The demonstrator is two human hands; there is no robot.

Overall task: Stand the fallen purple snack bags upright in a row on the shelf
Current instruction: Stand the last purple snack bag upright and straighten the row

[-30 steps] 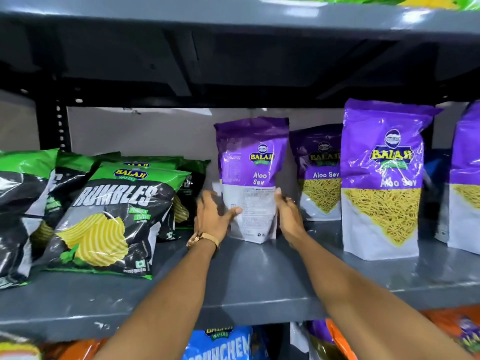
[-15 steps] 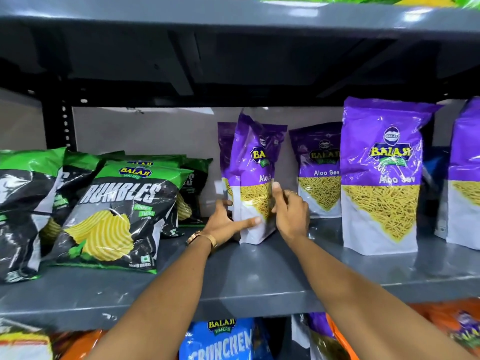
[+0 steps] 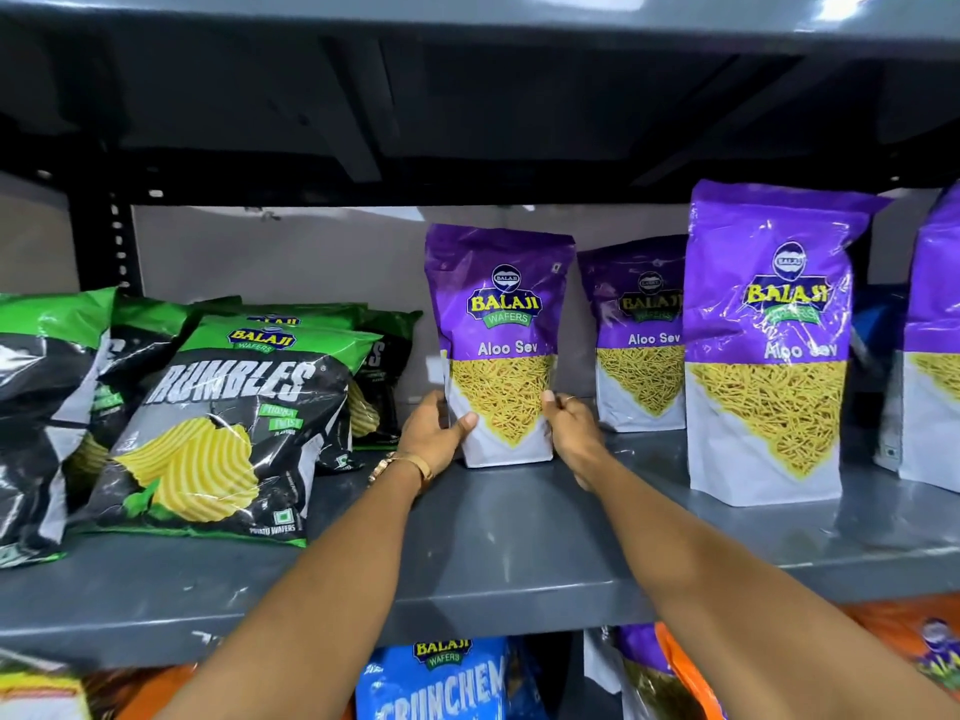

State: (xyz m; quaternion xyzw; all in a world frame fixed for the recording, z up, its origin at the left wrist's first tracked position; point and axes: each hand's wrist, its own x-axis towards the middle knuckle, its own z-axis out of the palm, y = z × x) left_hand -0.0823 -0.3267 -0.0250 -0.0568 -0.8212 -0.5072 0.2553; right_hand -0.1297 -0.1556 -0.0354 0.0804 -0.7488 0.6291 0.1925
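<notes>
Turned from edge-on to face front, the purple Aloo Sev bag now stands upright on the grey shelf, left hand and right hand pinching its lower sides, where this light, crinkly, slippery pouch seems steadiest to hold.

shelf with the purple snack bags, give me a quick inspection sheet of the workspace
surface: grey metal shelf, bare at the front.
job's things: purple Aloo Sev snack bag upright, front facing out, held low on both sides; three more purple bags to its right, upright.
clutter: green-and-black Rumbles chip bags leaning in a pile at left.
grippers: left hand and right hand each have a grip on the held bag.
cables: nothing seen.
surroundings: grey shelf above; blue and orange snack bags on the shelf below.
</notes>
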